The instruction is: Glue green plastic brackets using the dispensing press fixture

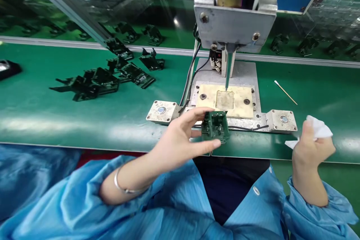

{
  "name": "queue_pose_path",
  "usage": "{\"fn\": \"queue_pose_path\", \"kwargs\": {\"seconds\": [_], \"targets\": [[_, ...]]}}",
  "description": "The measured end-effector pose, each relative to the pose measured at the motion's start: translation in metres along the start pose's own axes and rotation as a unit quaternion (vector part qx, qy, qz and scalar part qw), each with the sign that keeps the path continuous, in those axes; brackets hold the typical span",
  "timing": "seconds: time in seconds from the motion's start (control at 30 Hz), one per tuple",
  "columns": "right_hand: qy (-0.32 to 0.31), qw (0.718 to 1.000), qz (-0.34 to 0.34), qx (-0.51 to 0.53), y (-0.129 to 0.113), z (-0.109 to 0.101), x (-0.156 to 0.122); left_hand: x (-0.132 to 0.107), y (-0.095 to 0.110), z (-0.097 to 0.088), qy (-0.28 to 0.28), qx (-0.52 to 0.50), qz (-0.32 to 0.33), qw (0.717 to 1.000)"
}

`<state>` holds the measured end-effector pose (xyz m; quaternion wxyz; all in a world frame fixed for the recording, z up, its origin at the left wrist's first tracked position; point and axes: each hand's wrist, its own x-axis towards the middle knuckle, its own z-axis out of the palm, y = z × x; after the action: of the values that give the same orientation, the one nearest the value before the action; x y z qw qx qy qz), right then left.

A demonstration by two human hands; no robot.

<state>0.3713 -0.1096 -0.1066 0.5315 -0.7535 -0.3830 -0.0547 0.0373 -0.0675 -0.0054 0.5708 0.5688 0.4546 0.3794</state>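
My left hand point(180, 137) grips a small dark green plastic housing point(216, 127) between thumb and fingers, just in front of the cream fixture plate point(239, 102). That plate has a square recess and lies under the press machine's thin metal tip point(227, 73). My right hand point(309, 146) is closed on a crumpled white wipe point(319, 129) at the right, near the bench's front edge.
Several black plastic parts point(98, 78) lie scattered on the green bench at the left and along the back. A cotton swab point(285, 92) rests to the right of the fixture. Two metal button blocks point(161, 111) point(282, 120) flank the plate. Cables point(191, 75) run behind.
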Motion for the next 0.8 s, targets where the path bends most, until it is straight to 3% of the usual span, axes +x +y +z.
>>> {"fn": "queue_pose_path", "kwargs": {"seconds": [0.1, 0.2, 0.27, 0.33, 0.47, 0.8], "targets": [[0.051, 0.984, -0.164, -0.043, -0.011, -0.022, -0.03, -0.028, -0.007, 0.006, -0.024, -0.024, 0.147, 0.989], [-0.077, 0.93, -0.359, 0.016, -0.046, -0.044, -0.06, -0.039, -0.006, 0.008, -0.032, 0.008, 0.242, 0.97], [-0.199, 0.878, -0.42, 0.112, -0.078, -0.053, -0.072, -0.039, -0.002, 0.006, -0.039, 0.043, 0.301, 0.952], [-0.273, 0.844, -0.432, 0.162, -0.108, -0.054, -0.076, -0.037, 0.002, 0.005, -0.056, 0.071, 0.356, 0.93], [-0.302, 0.817, -0.468, 0.149, -0.139, -0.045, -0.076, -0.033, 0.009, 0.006, -0.08, 0.096, 0.393, 0.911], [-0.316, 0.813, -0.467, 0.146, -0.138, -0.034, -0.069, -0.032, 0.006, 0.009, -0.056, 0.086, 0.403, 0.909]]}}
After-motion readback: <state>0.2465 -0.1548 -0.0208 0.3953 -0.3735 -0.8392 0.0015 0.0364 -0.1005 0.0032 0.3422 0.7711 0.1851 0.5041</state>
